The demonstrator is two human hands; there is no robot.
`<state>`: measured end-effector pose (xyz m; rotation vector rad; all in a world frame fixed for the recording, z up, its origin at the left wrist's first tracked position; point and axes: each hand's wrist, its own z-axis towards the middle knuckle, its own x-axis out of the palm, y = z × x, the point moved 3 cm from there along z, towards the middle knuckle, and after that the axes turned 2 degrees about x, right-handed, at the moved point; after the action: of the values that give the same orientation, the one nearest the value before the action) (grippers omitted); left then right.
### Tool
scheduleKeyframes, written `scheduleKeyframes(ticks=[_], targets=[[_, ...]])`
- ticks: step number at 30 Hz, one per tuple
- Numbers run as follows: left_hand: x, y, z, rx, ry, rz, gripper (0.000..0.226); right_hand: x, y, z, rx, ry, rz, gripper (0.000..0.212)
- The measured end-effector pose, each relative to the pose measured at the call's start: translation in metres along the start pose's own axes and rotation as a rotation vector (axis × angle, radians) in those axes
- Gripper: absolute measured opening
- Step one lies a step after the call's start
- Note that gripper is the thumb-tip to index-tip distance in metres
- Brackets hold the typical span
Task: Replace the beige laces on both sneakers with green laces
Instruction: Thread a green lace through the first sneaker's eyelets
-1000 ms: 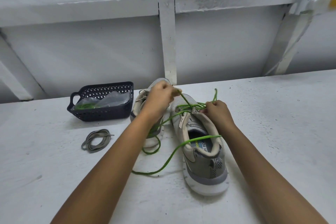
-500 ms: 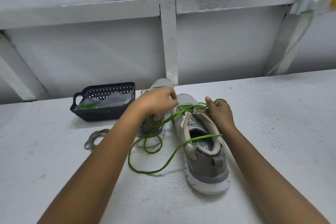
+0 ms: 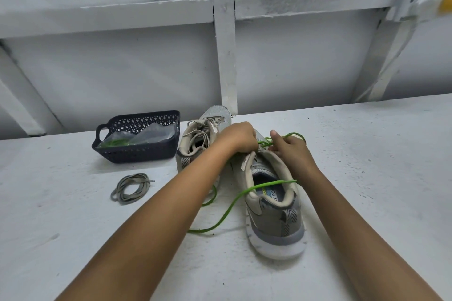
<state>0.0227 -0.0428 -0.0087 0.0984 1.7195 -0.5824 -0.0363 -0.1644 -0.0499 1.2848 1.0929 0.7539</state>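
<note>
Two grey sneakers stand side by side on the white table. The near sneaker (image 3: 274, 205) carries a green lace (image 3: 227, 212) whose loose end trails across the shoe opening and onto the table. My left hand (image 3: 241, 138) grips the lace over the eyelets. My right hand (image 3: 288, 148) pinches the other strand, which loops up past its fingers. The far sneaker (image 3: 203, 134) still has its beige laces. A removed beige lace (image 3: 130, 188) lies coiled on the table to the left.
A dark plastic basket (image 3: 139, 154) at the back left holds a clear bag with green laces inside. A white panelled wall with a vertical post (image 3: 225, 56) stands right behind the shoes.
My left hand has dropped from a raised pull back onto the eyelets. The slack green loop on the table has shifted, and my right hand now holds a loop of lace.
</note>
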Motion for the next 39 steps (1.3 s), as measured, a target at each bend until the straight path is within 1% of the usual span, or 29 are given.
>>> scheduleKeyframes(ticks=[3,4,6,7,8,9,12,14,15,17,18,19,21,22,24,25,27,29,31,33,34,37,39], targets=[[-0.004,0.007,-0.004,-0.041,-0.097,-0.139,0.019,-0.002,0.001,-0.006,0.016,0.176,0.04,0.041],[-0.004,0.009,-0.005,-0.052,-0.122,-0.172,0.018,-0.002,0.001,-0.008,0.031,0.256,0.066,0.051],[-0.006,0.013,-0.007,-0.066,-0.153,-0.267,0.015,-0.003,0.002,-0.011,0.064,0.387,0.119,0.08],[-0.007,0.015,-0.009,-0.066,-0.158,-0.334,0.014,-0.003,0.003,-0.012,0.065,0.429,0.128,0.088],[-0.007,0.016,-0.01,-0.065,-0.162,-0.416,0.013,-0.002,0.003,-0.014,0.063,0.451,0.131,0.09],[-0.008,0.017,-0.012,-0.061,-0.173,-0.511,0.013,-0.001,0.002,-0.014,0.066,0.44,0.124,0.085],[-0.014,0.019,-0.021,-0.052,-0.232,-0.879,0.02,0.002,-0.005,-0.014,0.068,0.278,0.075,0.058],[-0.022,0.021,-0.03,-0.009,-0.26,-1.153,0.023,0.004,-0.006,-0.015,0.041,0.231,0.071,0.034],[-0.029,0.023,-0.036,0.022,-0.272,-1.232,0.023,0.005,-0.005,-0.016,0.031,0.222,0.079,0.03],[-0.042,0.029,-0.048,0.082,-0.252,-1.304,0.024,0.005,-0.006,-0.016,0.04,0.192,0.094,0.041],[-0.048,0.032,-0.055,0.113,-0.207,-1.318,0.025,0.004,-0.006,-0.016,0.042,0.17,0.102,0.045],[-0.053,0.035,-0.062,0.145,-0.137,-1.322,0.025,0.004,-0.005,-0.017,0.033,0.148,0.106,0.041],[-0.062,0.041,-0.073,0.192,0.046,-1.282,0.021,0.002,-0.006,-0.018,0.017,0.106,0.102,0.025],[-0.065,0.044,-0.076,0.198,0.132,-1.223,0.018,0.001,-0.006,-0.019,0.011,0.088,0.093,0.018],[-0.065,0.046,-0.076,0.177,0.238,-1.006,0.016,-0.002,-0.004,-0.021,-0.016,0.051,0.067,0.012],[-0.063,0.045,-0.074,0.147,0.245,-0.876,0.016,-0.002,-0.003,-0.022,-0.035,0.038,0.054,0.014],[-0.057,0.036,-0.064,0.1,0.181,-0.601,0.017,-0.003,-0.002,-0.025,-0.071,0.055,0.005,0.015],[-0.049,0.021,-0.05,0.115,0.093,-0.286,0.017,-0.004,-0.003,-0.028,-0.078,0.122,-0.057,0.026],[-0.038,0.007,-0.038,0.148,0.061,-0.031,0.017,-0.003,-0.006,-0.03,-0.045,0.173,-0.1,0.037],[-0.025,-0.004,-0.028,0.133,0.077,0.077,0.014,-0.003,-0.006,-0.03,-0.024,0.163,-0.1,0.032],[-0.02,-0.008,-0.023,0.111,0.076,0.107,0.018,-0.003,-0.006,-0.03,-0.025,0.15,-0.105,0.028],[-0.011,-0.012,-0.013,0.042,0.065,0.144,0.028,-0.003,-0.004,-0.032,-0.042,0.11,-0.127,0.022],[-0.009,-0.012,-0.008,0.019,0.037,0.155,0.024,-0.005,-0.004,-0.034,-0.057,0.079,-0.122,0.021]])
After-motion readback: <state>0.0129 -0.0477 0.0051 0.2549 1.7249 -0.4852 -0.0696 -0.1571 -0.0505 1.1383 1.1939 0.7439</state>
